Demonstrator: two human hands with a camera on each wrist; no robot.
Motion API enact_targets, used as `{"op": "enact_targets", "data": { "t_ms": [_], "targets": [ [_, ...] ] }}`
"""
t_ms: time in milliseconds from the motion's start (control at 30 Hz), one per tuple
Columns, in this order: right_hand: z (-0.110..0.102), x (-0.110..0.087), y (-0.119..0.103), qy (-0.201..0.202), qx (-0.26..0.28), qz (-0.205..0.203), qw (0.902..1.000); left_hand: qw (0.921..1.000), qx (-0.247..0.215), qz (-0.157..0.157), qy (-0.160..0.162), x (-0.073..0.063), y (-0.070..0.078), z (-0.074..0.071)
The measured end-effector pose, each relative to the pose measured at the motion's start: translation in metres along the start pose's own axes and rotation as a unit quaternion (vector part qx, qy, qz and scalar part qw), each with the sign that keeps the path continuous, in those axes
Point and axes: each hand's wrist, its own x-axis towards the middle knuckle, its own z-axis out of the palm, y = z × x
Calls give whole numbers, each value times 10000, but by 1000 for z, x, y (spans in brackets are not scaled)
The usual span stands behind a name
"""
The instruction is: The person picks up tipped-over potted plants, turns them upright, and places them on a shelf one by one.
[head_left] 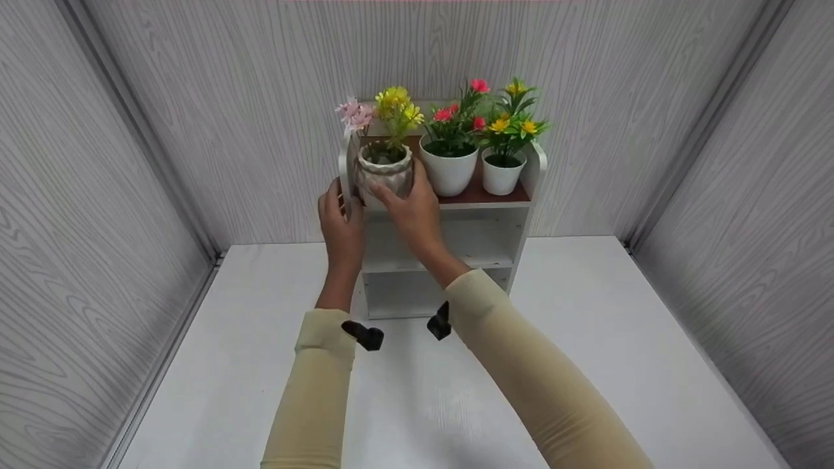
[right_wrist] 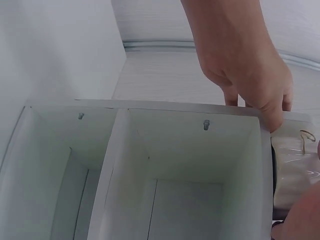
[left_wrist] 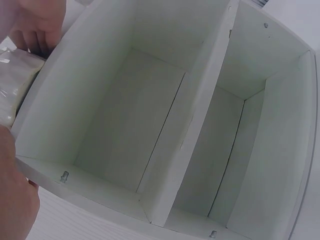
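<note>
My right hand [head_left: 414, 208] holds a glazed, scalloped-rim flower pot [head_left: 386, 174] with pink and yellow artificial flowers. The thumb lies across the pot's front and the fingers reach round its right side. The pot is at the left end of the brown top of a small white shelf [head_left: 446, 264]. My left hand [head_left: 342, 225] grips the shelf's left side panel, fingers outside it and thumb at the front edge near the pot. In the right wrist view, the left hand [right_wrist: 250, 75] bends over that panel beside the pot [right_wrist: 295, 170]. Part of the right hand [left_wrist: 15, 195] shows in the left wrist view.
A white pot [head_left: 449, 170] with red flowers stands right of the held pot. Beyond it is a smaller white pot [head_left: 502, 174] with orange-yellow flowers, by the right side panel. The shelf stands on a white table [head_left: 586, 312] against a grey wood-grain wall [head_left: 260, 130].
</note>
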Motion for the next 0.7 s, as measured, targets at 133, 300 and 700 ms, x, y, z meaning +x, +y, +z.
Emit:
{"op": "enact_targets", "data": {
  "t_ms": [133,300,700],
  "targets": [
    [-7,-9,2,-73,3,-260,9996,10000,27,-30,-22,1,-1,-1],
    [-27,-28,6,-280,-355,-221,9987,9999,125,-20,-40,1,-3,-4],
    [-102,-72,31,-605,-803,-176,9948,9997,100,54,-212,-9,-3,-13]
  ]
}}
